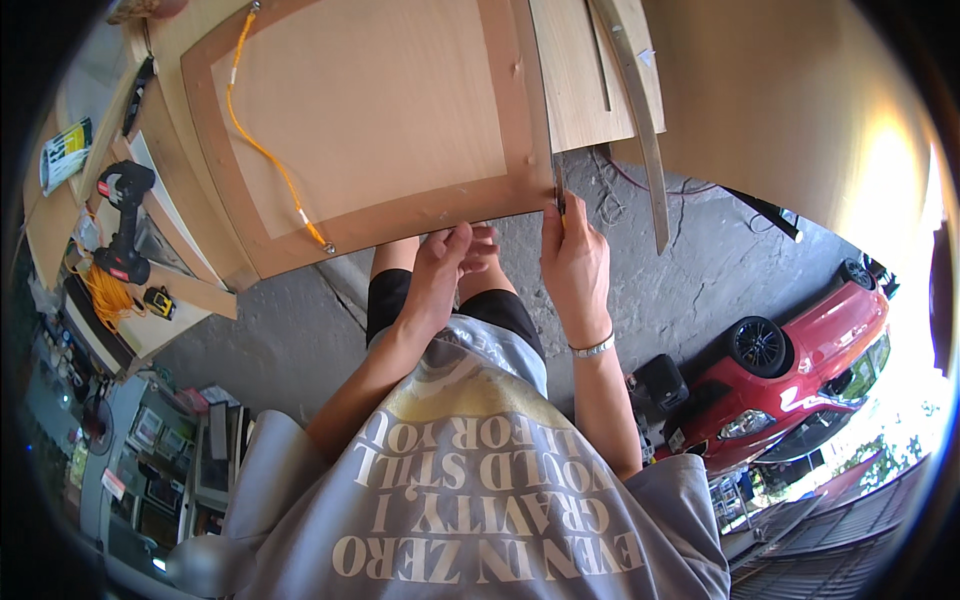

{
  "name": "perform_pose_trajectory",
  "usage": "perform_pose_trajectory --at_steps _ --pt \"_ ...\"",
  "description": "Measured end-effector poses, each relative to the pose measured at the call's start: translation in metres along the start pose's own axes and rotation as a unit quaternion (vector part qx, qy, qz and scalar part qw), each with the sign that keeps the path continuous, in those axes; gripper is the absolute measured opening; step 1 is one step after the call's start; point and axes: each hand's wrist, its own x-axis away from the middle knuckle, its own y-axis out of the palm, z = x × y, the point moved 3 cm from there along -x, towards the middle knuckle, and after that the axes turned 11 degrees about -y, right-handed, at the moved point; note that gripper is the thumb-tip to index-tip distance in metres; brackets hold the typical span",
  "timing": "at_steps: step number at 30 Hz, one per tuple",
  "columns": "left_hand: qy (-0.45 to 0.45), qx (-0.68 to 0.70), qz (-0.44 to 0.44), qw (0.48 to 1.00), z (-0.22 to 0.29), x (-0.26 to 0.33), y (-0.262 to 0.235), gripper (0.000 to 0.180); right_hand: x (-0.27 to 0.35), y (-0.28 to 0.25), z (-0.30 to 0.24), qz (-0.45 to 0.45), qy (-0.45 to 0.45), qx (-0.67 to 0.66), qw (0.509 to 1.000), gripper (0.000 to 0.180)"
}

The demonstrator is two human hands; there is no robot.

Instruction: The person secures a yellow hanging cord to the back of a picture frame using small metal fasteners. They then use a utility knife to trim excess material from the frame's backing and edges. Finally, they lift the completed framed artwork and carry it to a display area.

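A wooden panel with a brown border lies in front of me, its near edge facing my body. An orange cord runs along its left side between two metal fixings. At the near right corner, my right hand is closed around a slim dark tool with a bit of orange. It looks like a utility knife, but my fingers cover most of it. Just below the panel's near edge, my left hand is loosely curled with its fingers apart. Nothing shows in it.
At left are a black cordless drill, a coil of orange cord and a yellow-black tape measure. Wooden strips extend past the panel at right, beside a large curved board. A red car stands at lower right.
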Motion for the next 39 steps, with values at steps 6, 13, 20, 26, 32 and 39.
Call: perform_pose_trajectory --at_steps 6,13,20,26,32,39 --pt "0.039 0.018 0.055 0.998 0.0036 -0.0058 0.0048 0.046 -0.0045 -0.0009 0.0002 -0.014 -0.011 0.018 1.0 0.021" --pt "0.05 0.016 0.05 0.997 0.0063 -0.0065 0.0053 0.041 -0.0021 -0.0021 0.0007 -0.025 -0.003 -0.011 1.0 0.029" --pt "0.049 0.01 0.049 0.998 0.0071 -0.0069 0.0031 0.039 -0.0002 -0.0023 0.0021 -0.028 0.002 -0.013 1.0 0.034" --pt "0.048 -0.001 0.047 0.998 0.0064 -0.0082 0.0016 0.044 0.0009 -0.0029 0.0002 -0.023 0.003 -0.007 1.0 0.036" --pt "0.049 0.032 0.048 0.997 0.0047 -0.0089 0.0036 0.039 0.0011 -0.0028 -0.002 -0.029 0.019 -0.004 0.999 0.037" --pt "0.062 0.074 0.042 0.994 0.0025 -0.0091 0.0092 0.035 0.0048 -0.0021 -0.0019 -0.038 0.016 0.01 0.999 0.041"
